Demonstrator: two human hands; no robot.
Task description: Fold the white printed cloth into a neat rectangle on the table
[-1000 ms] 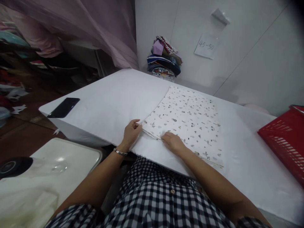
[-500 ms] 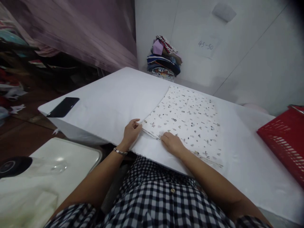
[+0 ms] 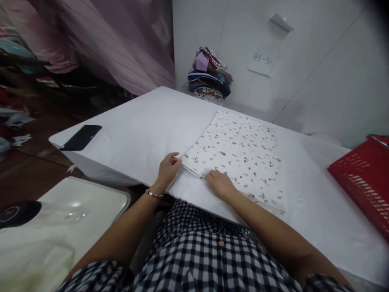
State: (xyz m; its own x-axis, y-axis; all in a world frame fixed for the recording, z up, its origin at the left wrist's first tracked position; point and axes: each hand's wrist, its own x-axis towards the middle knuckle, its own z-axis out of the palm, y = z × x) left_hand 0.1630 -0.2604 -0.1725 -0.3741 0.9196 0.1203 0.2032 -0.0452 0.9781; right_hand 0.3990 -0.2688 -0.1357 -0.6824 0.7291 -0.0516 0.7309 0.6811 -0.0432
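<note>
A folded white cloth [image 3: 240,150] with small printed motifs lies flat on the white-covered table [image 3: 133,129]. Its layered near edge faces me. My left hand [image 3: 169,168], with a bracelet at the wrist, pinches the cloth's near left corner between thumb and fingers. Further right along the same edge, my right hand [image 3: 220,184] is closed on the cloth, its fingers curled and the fingertips partly hidden.
A black phone [image 3: 81,137] rests at the table's left end. A red plastic basket [image 3: 364,174] stands at the right. Folded fabrics [image 3: 209,77] are stacked by the wall beyond the table. At lower left is a white stool [image 3: 100,194] with a clear bottle [image 3: 63,213] lying on it.
Both hands keep their places on the cloth's near edge, with hardly any shift. Behind the table, the pink curtain and the paper pieces on the wall have swayed.
</note>
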